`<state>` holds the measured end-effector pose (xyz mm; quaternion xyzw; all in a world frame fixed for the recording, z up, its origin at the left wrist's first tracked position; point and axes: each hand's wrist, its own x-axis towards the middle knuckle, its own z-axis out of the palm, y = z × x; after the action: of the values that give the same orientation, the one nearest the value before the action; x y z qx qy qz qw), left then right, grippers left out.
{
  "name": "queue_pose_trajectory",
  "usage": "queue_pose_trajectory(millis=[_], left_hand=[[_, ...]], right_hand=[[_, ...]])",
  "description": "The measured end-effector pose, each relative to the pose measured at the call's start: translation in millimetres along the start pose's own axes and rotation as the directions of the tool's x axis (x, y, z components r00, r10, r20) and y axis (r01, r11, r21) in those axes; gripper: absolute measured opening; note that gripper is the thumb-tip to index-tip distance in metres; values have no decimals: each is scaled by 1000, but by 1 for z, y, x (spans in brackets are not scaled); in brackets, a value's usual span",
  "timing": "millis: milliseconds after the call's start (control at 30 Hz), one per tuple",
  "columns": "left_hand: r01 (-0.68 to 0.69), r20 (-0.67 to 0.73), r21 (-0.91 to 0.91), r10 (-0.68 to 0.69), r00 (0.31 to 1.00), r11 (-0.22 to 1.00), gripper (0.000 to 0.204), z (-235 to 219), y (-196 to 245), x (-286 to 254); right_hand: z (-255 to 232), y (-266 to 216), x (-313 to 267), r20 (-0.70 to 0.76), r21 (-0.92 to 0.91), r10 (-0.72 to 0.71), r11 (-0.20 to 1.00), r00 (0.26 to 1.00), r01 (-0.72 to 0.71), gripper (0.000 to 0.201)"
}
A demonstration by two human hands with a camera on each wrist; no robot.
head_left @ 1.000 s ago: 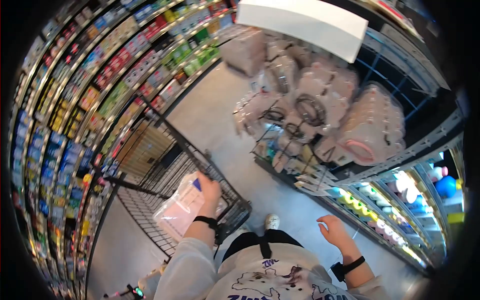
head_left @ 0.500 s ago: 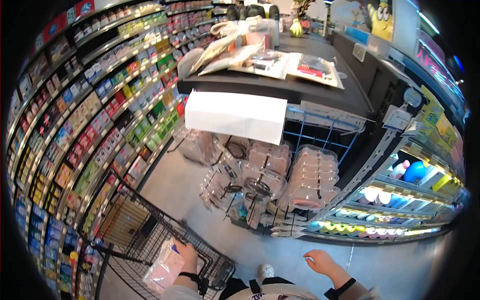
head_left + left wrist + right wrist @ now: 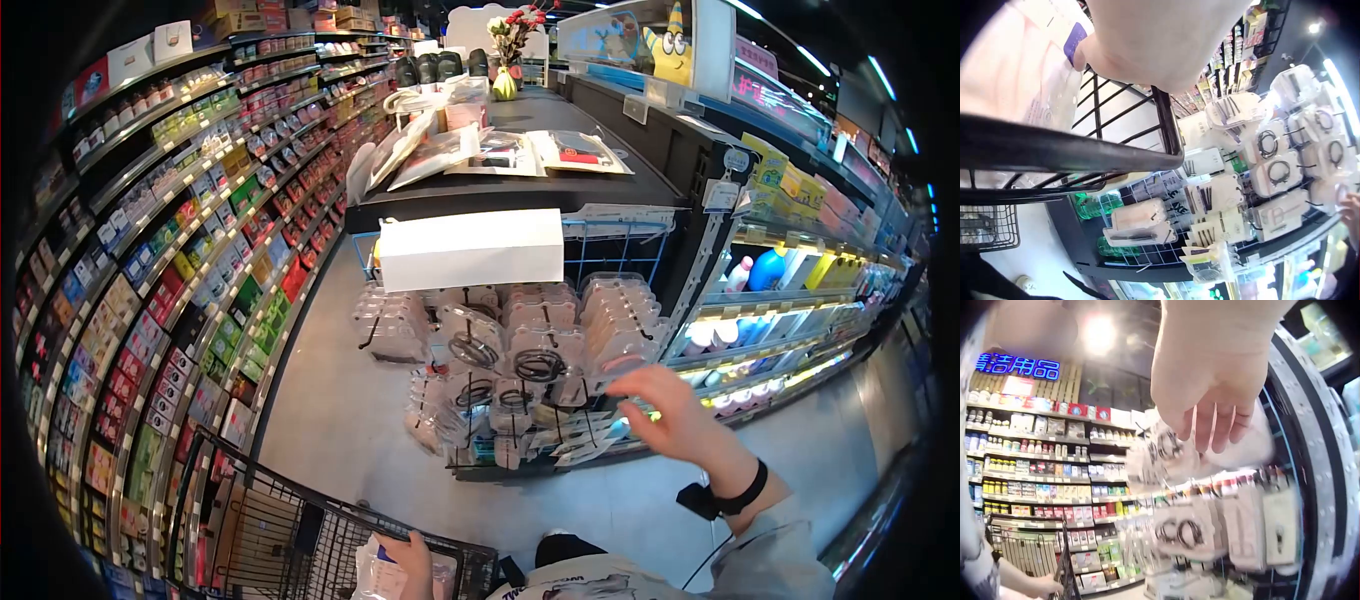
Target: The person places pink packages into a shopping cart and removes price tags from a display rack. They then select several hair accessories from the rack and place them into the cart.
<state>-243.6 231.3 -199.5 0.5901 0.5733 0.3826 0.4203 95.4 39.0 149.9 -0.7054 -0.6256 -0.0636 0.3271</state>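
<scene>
My left hand (image 3: 413,562) holds a clear plastic package (image 3: 372,572) with something pale pink inside, at the near end of a black wire shopping cart (image 3: 345,530). In the left wrist view, a purple label (image 3: 1074,40) shows on the package beside the fingers. My right hand (image 3: 678,418) is raised, fingers loosely bent and holding nothing. It overlaps the lower right of a hanging display, close to a row of clear pink packs (image 3: 620,318). Other packs there contain coiled black cords (image 3: 540,365). From the right wrist, the fingers (image 3: 1222,425) hang in front of these packs.
A blank white board (image 3: 475,248) fronts the display, below a dark counter top (image 3: 610,185) bearing flat packets (image 3: 500,155). Full shelves (image 3: 170,300) line the left side. Lit shelves of bottles (image 3: 770,270) stand right. Grey floor (image 3: 320,400) lies between cart and display.
The head view has tilted up towards the display. My right hand has risen from beside the body towards the hanging packs. The left hand still grips the package at the cart.
</scene>
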Motion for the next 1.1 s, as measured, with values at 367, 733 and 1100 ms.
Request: queue_pose_trajectory(millis=[367, 733, 1100], left_hand=[[-219, -103, -40, 214, 971, 975, 68, -43, 69, 27], [-756, 10, 73, 757, 653, 651, 35, -59, 304, 87], [-963, 210, 60, 940, 268, 262, 30, -22, 407, 110]], right_hand=[[-66, -12, 133, 201, -558, -308, 745, 930, 367, 22], [-47, 21, 154, 508, -640, -310, 489, 804, 593, 28], [-69, 32, 153, 248, -427, -459, 739, 853, 522, 51]])
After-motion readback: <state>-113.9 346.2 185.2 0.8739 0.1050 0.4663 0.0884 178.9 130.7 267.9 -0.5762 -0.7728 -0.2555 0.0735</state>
